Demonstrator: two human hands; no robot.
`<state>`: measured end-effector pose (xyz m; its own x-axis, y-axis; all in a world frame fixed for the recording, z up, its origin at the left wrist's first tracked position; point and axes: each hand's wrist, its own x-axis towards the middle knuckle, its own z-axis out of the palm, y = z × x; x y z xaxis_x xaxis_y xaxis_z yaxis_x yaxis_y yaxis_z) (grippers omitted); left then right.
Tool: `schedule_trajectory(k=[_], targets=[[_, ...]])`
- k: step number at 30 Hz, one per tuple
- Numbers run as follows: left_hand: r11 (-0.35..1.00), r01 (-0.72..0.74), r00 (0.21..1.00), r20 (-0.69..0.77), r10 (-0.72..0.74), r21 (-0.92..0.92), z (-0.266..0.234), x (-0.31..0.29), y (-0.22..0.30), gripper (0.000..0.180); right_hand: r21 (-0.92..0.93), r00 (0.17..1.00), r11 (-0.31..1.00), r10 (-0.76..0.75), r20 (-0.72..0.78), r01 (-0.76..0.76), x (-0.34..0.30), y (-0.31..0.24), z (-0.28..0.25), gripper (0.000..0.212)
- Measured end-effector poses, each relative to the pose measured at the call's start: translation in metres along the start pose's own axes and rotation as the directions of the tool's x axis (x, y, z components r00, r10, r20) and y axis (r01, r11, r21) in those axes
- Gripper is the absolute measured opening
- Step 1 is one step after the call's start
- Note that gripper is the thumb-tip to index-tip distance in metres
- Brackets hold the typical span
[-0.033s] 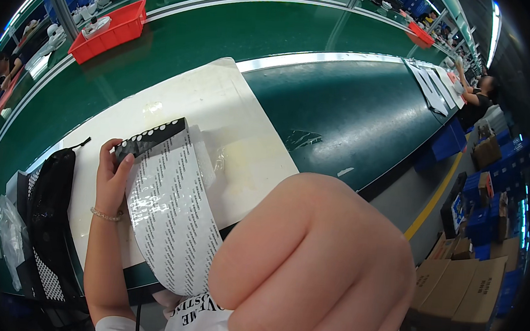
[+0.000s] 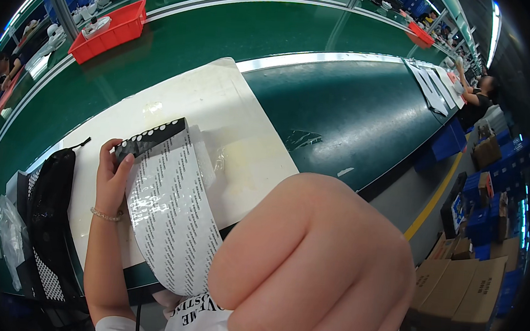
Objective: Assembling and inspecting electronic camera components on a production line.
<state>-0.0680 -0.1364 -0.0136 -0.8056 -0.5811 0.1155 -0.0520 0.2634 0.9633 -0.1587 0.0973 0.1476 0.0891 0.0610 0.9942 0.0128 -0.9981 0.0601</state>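
Note:
My left hand (image 2: 113, 176) grips the left end of a flat black strip with white dots (image 2: 154, 138), thumb on top, over a stained white board (image 2: 205, 90). From that strip a wide white backing sheet (image 2: 172, 214), printed with slanted rows, curves down toward my body. Clear film (image 2: 203, 158) shows along its right side. Very close to the camera, my right hand (image 2: 320, 261) is closed with its fingers curled. It covers part of the sheet's lower right edge; whatever lies inside the fingers is hidden.
A black mesh bag (image 2: 50, 200) and clear plastic (image 2: 9, 234) lie left of the board. Beyond is a green belt (image 2: 237, 31) with a red bin (image 2: 109, 35). White sheets (image 2: 429, 88) lie at the bench's far right, near another person (image 2: 480, 100). Cardboard boxes (image 2: 462, 293) stand lower right.

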Motion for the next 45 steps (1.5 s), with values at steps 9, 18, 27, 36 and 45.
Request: schedule_trajectory(k=[9, 18, 27, 36, 45], targets=[[1.000, 0.017, 1.000, 0.004, -0.017, -0.010, 0.002, -0.001, 0.005, 0.037, 0.045, 0.997, 0.999, -0.009, -0.079, 0.013, -0.006, 0.005, 0.016, 0.023], [0.998, 0.054, 0.999, 0.011, -0.053, -0.032, 0.002, -0.003, 0.009, 0.037, 0.071, 0.987, 0.997, -0.008, -0.160, 0.019, -0.006, -0.001, 0.003, 0.025], [0.998, 0.043, 0.999, 0.018, -0.042, -0.048, 0.002, -0.001, 0.006, 0.037, 0.152, 0.995, 0.988, -0.006, 0.097, -0.009, -0.001, 0.006, -0.010, 0.032], [0.999, 0.010, 1.000, 0.020, -0.009, -0.038, 0.001, -0.001, 0.005, 0.038, 0.104, 0.940, 0.969, 0.186, 0.287, -0.223, 0.003, -0.013, -0.030, 0.030], [0.997, 0.018, 1.000, 0.017, -0.017, -0.070, 0.003, -0.003, 0.004, 0.035, -0.117, 0.821, 0.936, 0.349, 0.451, -0.333, 0.005, -0.028, -0.036, 0.025]])
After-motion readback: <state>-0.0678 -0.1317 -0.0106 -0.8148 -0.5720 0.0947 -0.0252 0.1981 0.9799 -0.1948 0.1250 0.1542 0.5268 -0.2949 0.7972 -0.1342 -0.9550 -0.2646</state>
